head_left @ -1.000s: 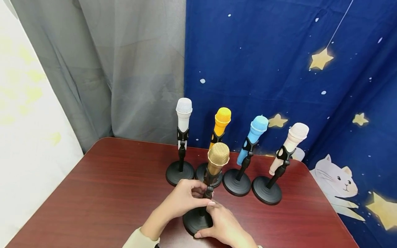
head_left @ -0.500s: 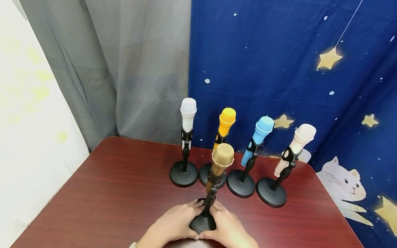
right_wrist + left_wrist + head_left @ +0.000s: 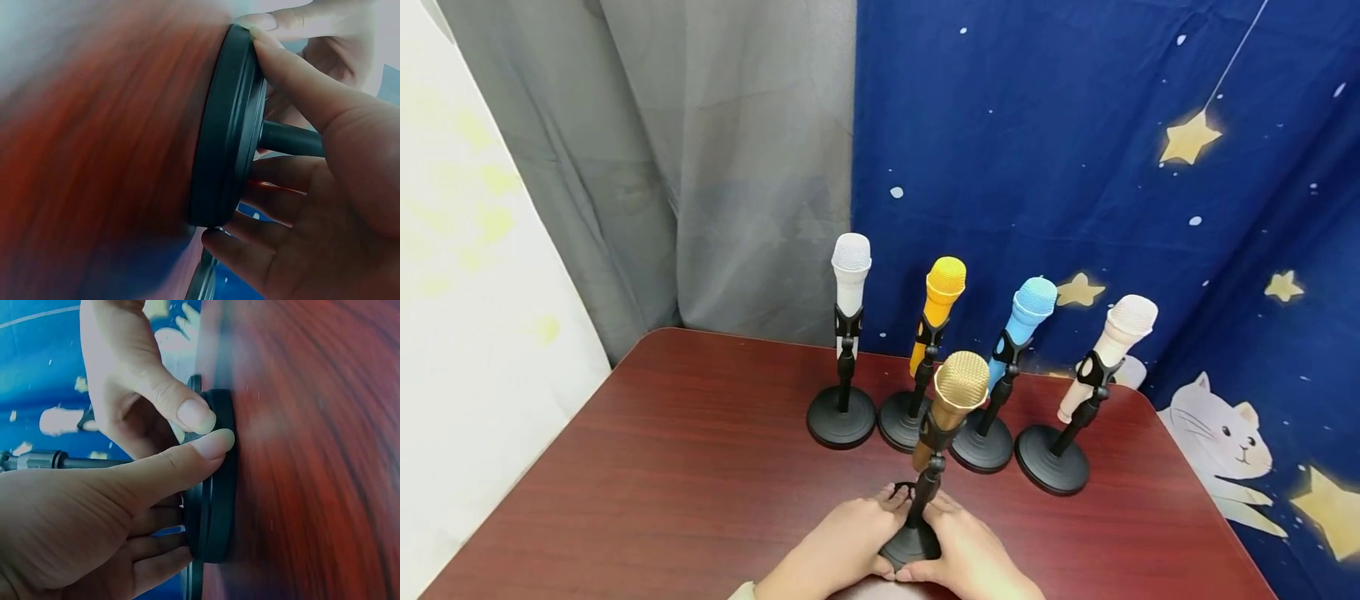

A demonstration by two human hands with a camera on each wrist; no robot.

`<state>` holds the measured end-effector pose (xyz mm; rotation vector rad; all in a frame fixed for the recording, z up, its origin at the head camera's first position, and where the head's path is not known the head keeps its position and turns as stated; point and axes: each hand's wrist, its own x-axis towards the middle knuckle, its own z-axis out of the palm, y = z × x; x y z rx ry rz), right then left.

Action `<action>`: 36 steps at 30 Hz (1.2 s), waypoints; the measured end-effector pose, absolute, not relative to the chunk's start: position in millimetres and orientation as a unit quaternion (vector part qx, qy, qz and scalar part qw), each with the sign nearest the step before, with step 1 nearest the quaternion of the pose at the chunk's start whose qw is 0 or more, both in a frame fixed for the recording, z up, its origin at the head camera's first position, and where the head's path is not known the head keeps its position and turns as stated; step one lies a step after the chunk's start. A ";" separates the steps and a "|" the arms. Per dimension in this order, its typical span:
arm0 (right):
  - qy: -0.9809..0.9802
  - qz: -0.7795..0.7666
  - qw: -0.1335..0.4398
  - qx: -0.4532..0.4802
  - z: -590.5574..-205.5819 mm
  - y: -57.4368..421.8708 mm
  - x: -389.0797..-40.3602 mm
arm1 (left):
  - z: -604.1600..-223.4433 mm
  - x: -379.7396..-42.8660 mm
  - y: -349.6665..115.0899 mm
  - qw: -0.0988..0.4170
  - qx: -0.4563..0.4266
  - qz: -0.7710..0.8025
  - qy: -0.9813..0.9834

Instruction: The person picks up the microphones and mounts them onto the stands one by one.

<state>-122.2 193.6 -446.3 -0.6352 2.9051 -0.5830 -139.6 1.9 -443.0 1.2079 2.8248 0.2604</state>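
Note:
A gold microphone (image 3: 961, 382) sits tilted in the clip of a black desk stand, nearest me among the microphones. My left hand (image 3: 861, 537) grips the left side of the stand's round base (image 3: 912, 546), and my right hand (image 3: 966, 546) grips its right side. At the front of the base the thumbs come together. The left wrist view shows the left thumb (image 3: 187, 465) on the base's rim, close by the other thumb (image 3: 178, 403). From the right wrist, the base's edge (image 3: 219, 137) appears low against the tabletop, with fingers spread along its far side.
Behind stand a white microphone (image 3: 850, 287), a yellow one (image 3: 942, 292), a blue one (image 3: 1030, 308) and a pale pink one (image 3: 1116, 333), each on a black stand. They line the back of the red-brown table (image 3: 700, 450), before grey and starry blue curtains (image 3: 1037, 125).
My left hand has come down from the stand's pole to its base, opposite the right hand. The gold microphone and its stand have shifted right, now overlapping the blue microphone's stand in the head view.

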 end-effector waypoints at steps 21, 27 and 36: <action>0.969 -0.128 0.005 -0.212 -444.9 276.9 -86.4 | -443.3 -120.0 92.9 -0.109 0.489 -0.086 0.861; 0.962 -0.085 -0.029 -0.257 -454.1 314.1 -77.3 | -447.7 -113.6 127.8 -0.100 0.506 -0.109 0.850; 0.975 -0.036 0.005 -0.217 -468.4 364.6 -58.0 | -452.3 -108.9 178.9 -0.039 0.545 -0.060 0.836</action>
